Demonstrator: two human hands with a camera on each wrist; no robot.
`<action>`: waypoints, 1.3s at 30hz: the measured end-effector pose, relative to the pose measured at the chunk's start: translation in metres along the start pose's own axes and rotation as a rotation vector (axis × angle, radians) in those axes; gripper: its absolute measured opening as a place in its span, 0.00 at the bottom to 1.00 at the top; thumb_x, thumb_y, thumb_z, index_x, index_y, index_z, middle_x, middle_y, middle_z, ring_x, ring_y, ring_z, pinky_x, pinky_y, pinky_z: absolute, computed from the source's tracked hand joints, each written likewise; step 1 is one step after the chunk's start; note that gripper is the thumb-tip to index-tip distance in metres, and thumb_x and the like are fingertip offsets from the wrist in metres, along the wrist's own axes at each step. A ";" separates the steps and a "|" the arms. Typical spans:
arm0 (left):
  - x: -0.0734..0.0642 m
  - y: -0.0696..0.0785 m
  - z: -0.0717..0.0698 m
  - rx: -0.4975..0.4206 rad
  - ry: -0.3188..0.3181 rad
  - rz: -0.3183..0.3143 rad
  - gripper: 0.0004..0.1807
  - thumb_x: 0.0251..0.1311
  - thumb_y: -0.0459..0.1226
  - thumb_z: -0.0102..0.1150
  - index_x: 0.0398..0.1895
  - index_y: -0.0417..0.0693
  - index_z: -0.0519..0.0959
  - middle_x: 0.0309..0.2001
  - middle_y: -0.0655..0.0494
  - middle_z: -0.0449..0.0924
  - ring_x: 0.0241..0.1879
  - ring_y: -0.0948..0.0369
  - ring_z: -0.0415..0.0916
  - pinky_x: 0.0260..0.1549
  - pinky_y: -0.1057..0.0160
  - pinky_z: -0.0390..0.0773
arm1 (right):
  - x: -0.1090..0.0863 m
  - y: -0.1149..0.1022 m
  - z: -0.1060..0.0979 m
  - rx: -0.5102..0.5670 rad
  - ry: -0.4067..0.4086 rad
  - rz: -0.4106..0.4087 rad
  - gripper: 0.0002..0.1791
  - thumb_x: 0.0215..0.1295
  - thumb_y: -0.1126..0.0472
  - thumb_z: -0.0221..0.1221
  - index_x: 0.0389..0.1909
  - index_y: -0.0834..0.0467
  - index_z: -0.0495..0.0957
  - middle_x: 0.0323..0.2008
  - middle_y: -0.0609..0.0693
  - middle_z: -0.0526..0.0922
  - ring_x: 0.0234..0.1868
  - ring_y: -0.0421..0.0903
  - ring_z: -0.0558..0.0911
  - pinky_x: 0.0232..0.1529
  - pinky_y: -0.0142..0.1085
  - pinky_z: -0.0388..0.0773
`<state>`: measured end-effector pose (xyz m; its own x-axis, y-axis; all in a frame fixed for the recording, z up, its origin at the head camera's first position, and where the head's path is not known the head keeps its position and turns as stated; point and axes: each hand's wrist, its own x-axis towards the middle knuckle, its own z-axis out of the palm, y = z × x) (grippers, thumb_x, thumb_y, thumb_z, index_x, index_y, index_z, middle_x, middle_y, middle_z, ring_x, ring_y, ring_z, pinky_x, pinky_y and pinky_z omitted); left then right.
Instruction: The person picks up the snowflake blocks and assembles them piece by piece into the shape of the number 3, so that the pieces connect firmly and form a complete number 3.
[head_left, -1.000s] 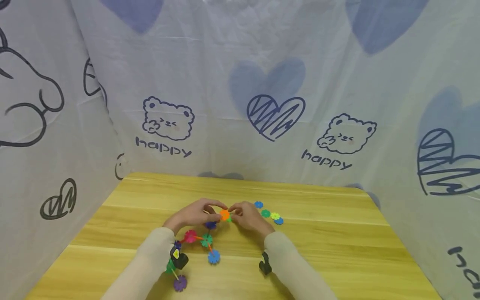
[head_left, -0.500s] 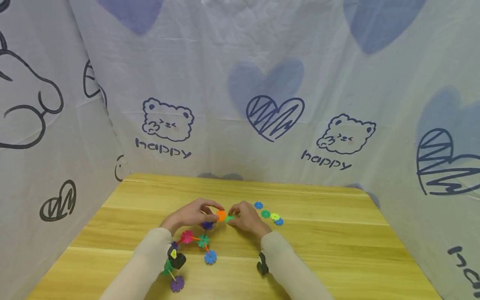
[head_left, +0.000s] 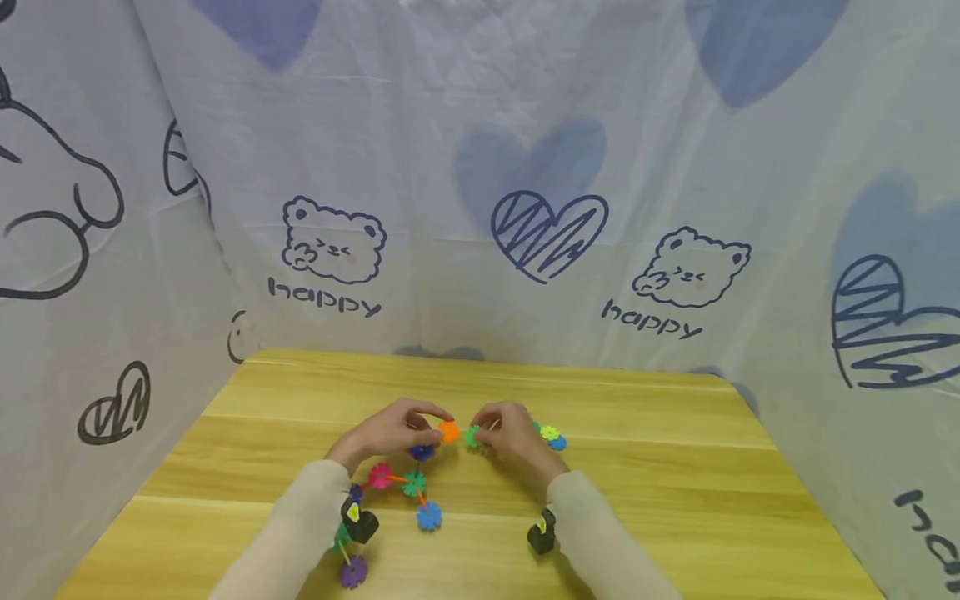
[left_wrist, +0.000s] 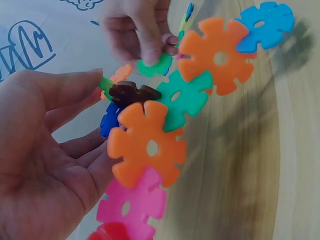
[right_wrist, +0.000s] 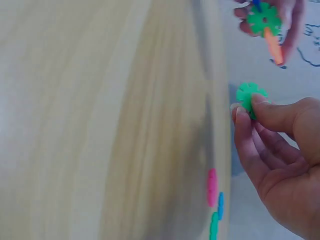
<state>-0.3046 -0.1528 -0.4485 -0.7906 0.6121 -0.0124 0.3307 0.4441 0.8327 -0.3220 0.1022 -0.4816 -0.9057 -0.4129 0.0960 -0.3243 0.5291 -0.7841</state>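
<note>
My left hand [head_left: 393,429] grips a linked chain of flower-shaped plastic discs by its far end. There, thumb and fingers pinch beside an orange disc [head_left: 448,431] and a green disc [right_wrist: 264,20]. From this grip the chain runs toward my body, with a dark blue disc [head_left: 422,452], a pink disc [head_left: 380,475], a light blue disc [head_left: 429,516] and a purple disc [head_left: 353,572]. My right hand [head_left: 506,433] pinches a single green disc [right_wrist: 247,95] between thumb and fingers. A small gap separates it from the orange disc.
Loose discs lie on the wooden table [head_left: 675,467] just past my right hand, among them a yellow disc [head_left: 550,432] and a blue disc [head_left: 557,442]. A white printed curtain [head_left: 450,317] encloses the table's back and sides. My left forearm overlaps part of the chain.
My right hand has moved right with the green disc, away from the orange one it was close against. It now covers the farthest loose blue disc. My left hand has barely shifted.
</note>
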 end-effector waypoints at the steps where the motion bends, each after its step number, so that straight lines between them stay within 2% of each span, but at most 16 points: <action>1: 0.001 0.001 0.001 -0.004 0.001 0.000 0.20 0.74 0.39 0.59 0.65 0.44 0.79 0.47 0.37 0.89 0.42 0.57 0.88 0.48 0.58 0.84 | -0.002 -0.002 -0.003 -0.004 0.018 -0.004 0.03 0.67 0.68 0.67 0.39 0.61 0.87 0.30 0.54 0.87 0.24 0.42 0.84 0.28 0.32 0.82; 6: 0.003 0.004 0.004 -0.027 0.024 -0.020 0.20 0.74 0.39 0.59 0.66 0.43 0.78 0.45 0.35 0.88 0.38 0.58 0.87 0.46 0.57 0.85 | -0.007 -0.010 -0.010 -0.034 0.075 -0.036 0.02 0.66 0.64 0.68 0.37 0.58 0.88 0.32 0.52 0.89 0.26 0.38 0.83 0.30 0.30 0.81; 11: 0.006 0.005 0.008 -0.053 0.033 -0.017 0.20 0.74 0.38 0.59 0.65 0.41 0.78 0.46 0.34 0.88 0.38 0.57 0.87 0.43 0.58 0.87 | -0.012 -0.011 -0.009 -0.021 0.102 -0.081 0.02 0.66 0.65 0.69 0.35 0.61 0.88 0.33 0.54 0.91 0.30 0.39 0.86 0.32 0.29 0.84; 26: 0.008 0.009 0.015 -0.077 0.030 0.002 0.23 0.75 0.38 0.58 0.67 0.37 0.76 0.49 0.33 0.87 0.45 0.53 0.88 0.50 0.52 0.87 | -0.019 -0.012 -0.005 -0.019 0.191 -0.190 0.02 0.62 0.68 0.71 0.30 0.62 0.88 0.29 0.55 0.90 0.28 0.44 0.88 0.31 0.25 0.82; 29: 0.008 0.009 0.015 -0.076 0.030 0.009 0.23 0.74 0.38 0.59 0.67 0.35 0.76 0.48 0.33 0.88 0.43 0.55 0.89 0.48 0.57 0.87 | -0.021 -0.014 -0.005 -0.036 0.202 -0.219 0.03 0.60 0.70 0.71 0.29 0.61 0.88 0.28 0.55 0.90 0.28 0.44 0.88 0.31 0.26 0.83; 34: 0.010 0.009 0.016 -0.075 0.037 0.011 0.22 0.72 0.35 0.60 0.65 0.32 0.77 0.44 0.33 0.88 0.36 0.60 0.88 0.39 0.66 0.83 | -0.022 -0.015 -0.003 -0.084 0.212 -0.255 0.04 0.59 0.70 0.72 0.27 0.60 0.88 0.27 0.54 0.90 0.25 0.40 0.86 0.30 0.26 0.82; 39: 0.011 0.014 0.018 -0.074 0.055 0.005 0.21 0.71 0.33 0.61 0.63 0.30 0.78 0.41 0.33 0.89 0.32 0.64 0.85 0.32 0.69 0.76 | -0.022 -0.014 0.000 -0.114 0.232 -0.293 0.05 0.58 0.72 0.72 0.25 0.61 0.87 0.25 0.55 0.89 0.23 0.39 0.84 0.27 0.25 0.80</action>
<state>-0.2991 -0.1284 -0.4473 -0.8168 0.5766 0.0204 0.2973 0.3904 0.8713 -0.2979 0.1038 -0.4722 -0.8038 -0.3869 0.4519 -0.5945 0.4979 -0.6314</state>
